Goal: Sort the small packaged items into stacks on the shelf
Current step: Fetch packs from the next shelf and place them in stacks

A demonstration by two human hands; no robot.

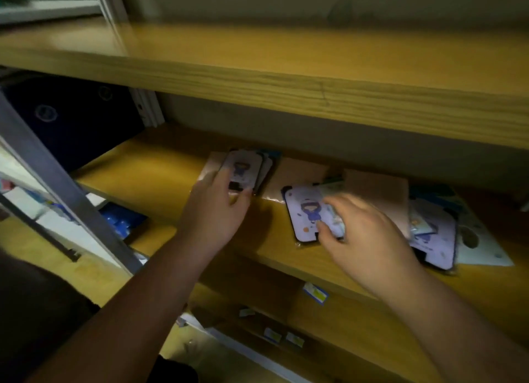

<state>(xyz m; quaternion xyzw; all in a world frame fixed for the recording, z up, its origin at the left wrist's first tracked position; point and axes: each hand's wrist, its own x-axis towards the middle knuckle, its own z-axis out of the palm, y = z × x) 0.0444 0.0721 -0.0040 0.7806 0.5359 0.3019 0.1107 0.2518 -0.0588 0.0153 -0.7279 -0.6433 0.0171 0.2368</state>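
Small flat packaged items with a purple cartoon figure lie on the middle wooden shelf point(160, 167). A stack of them point(246, 167) sits at the left, and my left hand point(217, 210) grips its near edge between thumb and fingers. To the right, my right hand point(363, 233) pinches the right edge of a single purple package point(306, 213) lying flat on the shelf. More packages point(438, 239) lie in a loose pile at the far right, partly hidden behind my right hand. Brown cardboard pieces point(378, 193) lie under and behind the items.
An upper wooden shelf point(286, 81) overhangs the working shelf closely. A grey metal upright point(57, 182) slants at the left, with a dark bin point(71, 119) behind it. A lower shelf point(357, 325) carries small labels and cardboard. A white printed sheet point(481, 248) lies at far right.
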